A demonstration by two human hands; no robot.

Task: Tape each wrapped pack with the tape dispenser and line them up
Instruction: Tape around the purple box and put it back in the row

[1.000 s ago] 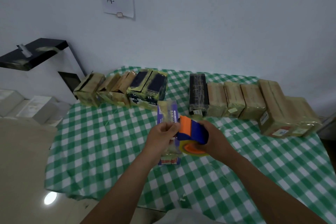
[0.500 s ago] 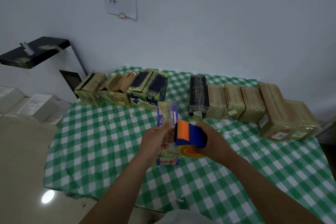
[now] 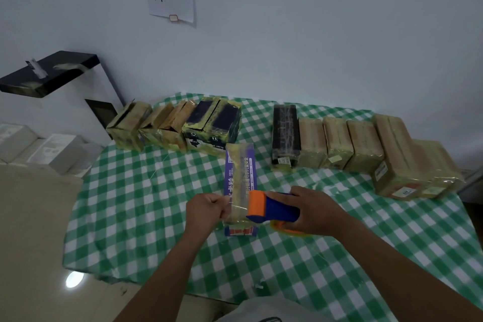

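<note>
Gripped the tape dispenser in the right hand, nose toward nine o'clock over the purple pack. Pinched, apparently, the tape end with the left hand at the pack's nine o'clock edge. Had the pack lying on the checked cloth, long axis twelve to six, between both hands.

the bench wears a green-and-white checked cloth. along its far edge stands a row of taped packs: yellowish ones and a dark box at the left, a gap, then a black pack touching tan packs that run off right. a purple pack lies lengthwise near the middle.
</note>
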